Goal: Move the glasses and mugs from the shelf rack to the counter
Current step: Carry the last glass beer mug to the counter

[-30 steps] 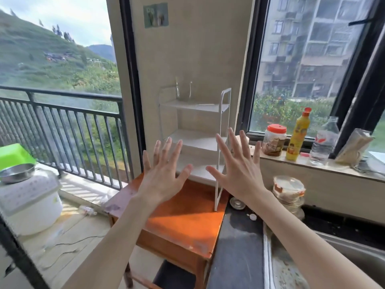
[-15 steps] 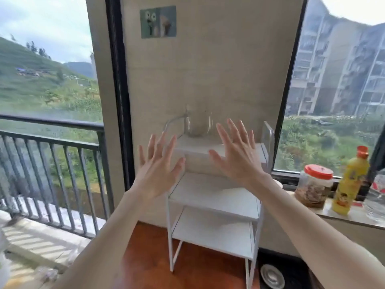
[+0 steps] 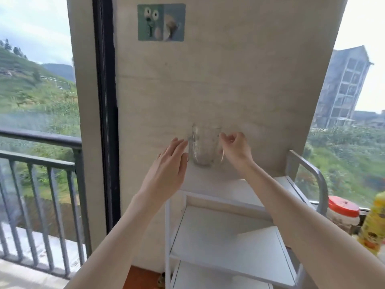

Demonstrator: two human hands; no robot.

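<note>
A clear glass mug (image 3: 205, 146) stands upright at the back of the white shelf rack's (image 3: 233, 243) top tier, close against the beige wall (image 3: 229, 80) — bare shelf lies open in front of it, toward the wrists. The right hand (image 3: 236, 150) is curled at the mug's right side, fingers (image 3: 226, 137) bent in at the handle; blur hides whether they have closed on it. The left hand (image 3: 169, 165) is spread flat, fingertips just beside the mug's left wall — contact unclear. Both forearms reach up and forward.
</note>
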